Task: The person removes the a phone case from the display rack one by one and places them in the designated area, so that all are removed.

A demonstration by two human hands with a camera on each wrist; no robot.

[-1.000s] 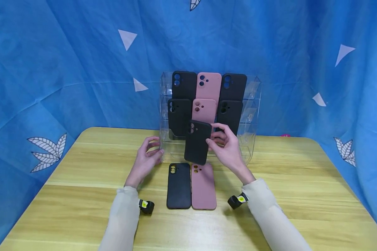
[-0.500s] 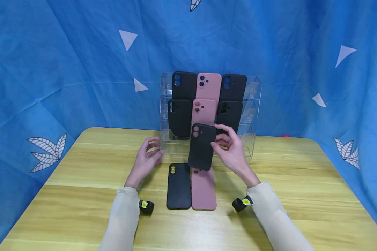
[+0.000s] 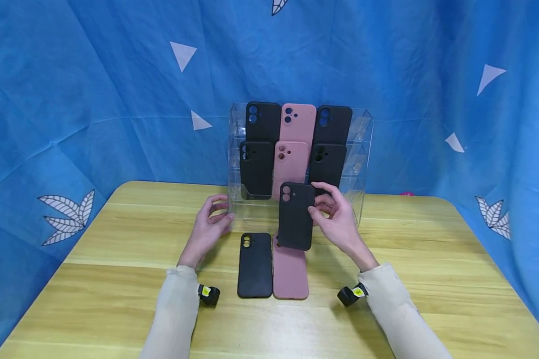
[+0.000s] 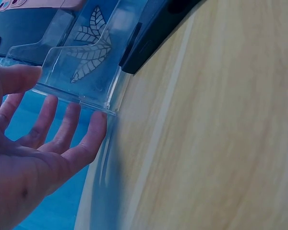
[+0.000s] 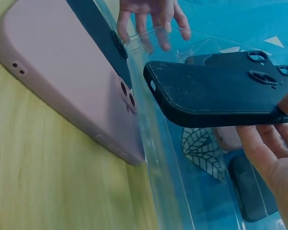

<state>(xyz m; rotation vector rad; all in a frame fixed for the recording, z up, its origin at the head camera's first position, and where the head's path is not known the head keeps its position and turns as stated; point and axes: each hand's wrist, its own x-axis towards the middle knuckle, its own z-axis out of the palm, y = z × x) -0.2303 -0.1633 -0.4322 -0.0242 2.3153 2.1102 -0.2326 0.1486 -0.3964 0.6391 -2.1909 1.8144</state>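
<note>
A black phone case [image 3: 296,219] is pinched along its right edge by my right hand [image 3: 338,219], thumb on its back and fingers behind. It hangs upright in front of the clear acrylic display stand [image 3: 251,212], its lower end overlapping the top of a pink phone case [image 3: 290,274] on the table. Beside that pink one lies another black phone case [image 3: 255,267]. My left hand [image 3: 210,224] is at the stand's left side; in the left wrist view its spread fingers [image 4: 89,141] reach the side panel, thumb near the front wall.
In the stand's upper tiers, black cases [image 3: 257,169] flank pink cases [image 3: 291,167] in two rows. The stand's lowest front tier shows bare clear plastic. A wooden table [image 3: 408,279] extends both ways, with a blue patterned curtain [image 3: 139,99] behind.
My right hand has drawn the black case slightly right, down and toward me, away from the stand, and turned it more upright. My left hand stays at the stand's side.
</note>
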